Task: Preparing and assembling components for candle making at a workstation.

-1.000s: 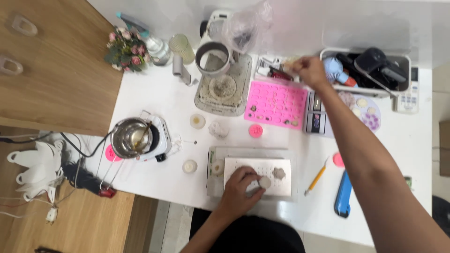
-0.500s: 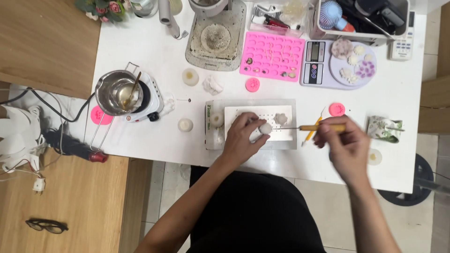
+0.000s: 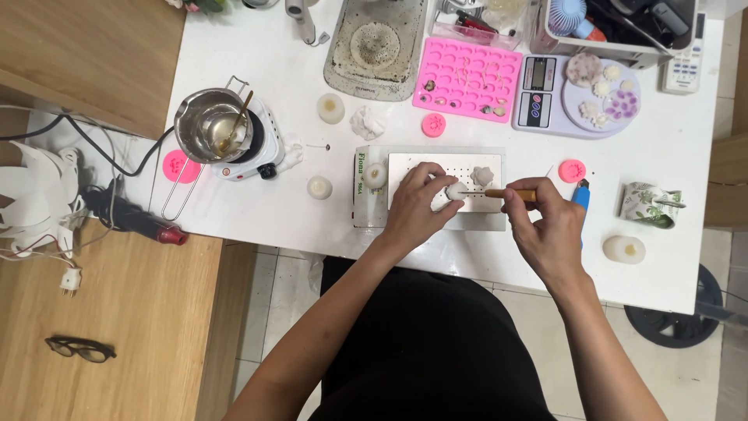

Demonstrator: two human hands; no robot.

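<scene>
From the head camera, a small pale flower-shaped wax piece [image 3: 455,190] sits on the white perforated board [image 3: 444,165], pinched by the left hand [image 3: 415,204]. The right hand [image 3: 545,222] grips a wooden-handled pick [image 3: 499,193], tip touching the flower. Fingers hide the flower's lower edge; its petals blur.
</scene>
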